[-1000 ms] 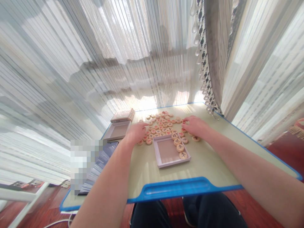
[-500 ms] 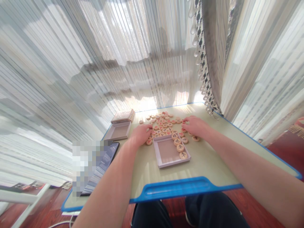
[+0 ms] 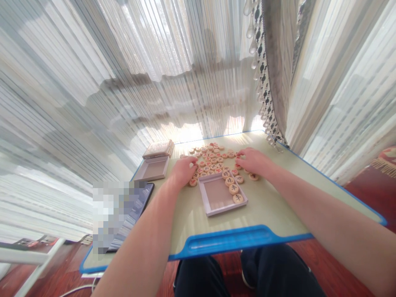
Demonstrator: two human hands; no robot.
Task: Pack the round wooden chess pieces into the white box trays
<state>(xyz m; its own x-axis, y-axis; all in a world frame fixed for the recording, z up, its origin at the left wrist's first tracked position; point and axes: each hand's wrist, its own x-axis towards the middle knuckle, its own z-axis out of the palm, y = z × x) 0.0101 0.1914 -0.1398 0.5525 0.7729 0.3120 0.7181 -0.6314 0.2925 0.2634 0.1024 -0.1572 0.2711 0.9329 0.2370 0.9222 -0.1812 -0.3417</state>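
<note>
Round wooden pieces with red or black characters [image 3: 213, 160] lie spread over the middle of the table. In front of them is a shallow open box [image 3: 216, 196] with several pieces in a row along its right side, the nearest being a black-marked piece [image 3: 238, 199]. At the left edge of the spread is my left hand [image 3: 185, 169], its fingers bent and slightly apart, with nothing visible in them. My right hand [image 3: 251, 161] rests at the right edge, fingertips at pieces there; its fingers are curved and apart, and no held piece shows.
At the back left, a second shallow box [image 3: 153, 169] sits beside a patterned box [image 3: 158, 149]. A dark-framed tablet [image 3: 131, 220], partly blurred out, lies left of my left forearm. The table has a blue rim [image 3: 229, 241]; striped curtains [image 3: 173, 95] hang behind it.
The fingers of my left hand have spread a little at the edge of the pieces. My right hand has hardly moved. The whole view has shifted slightly.
</note>
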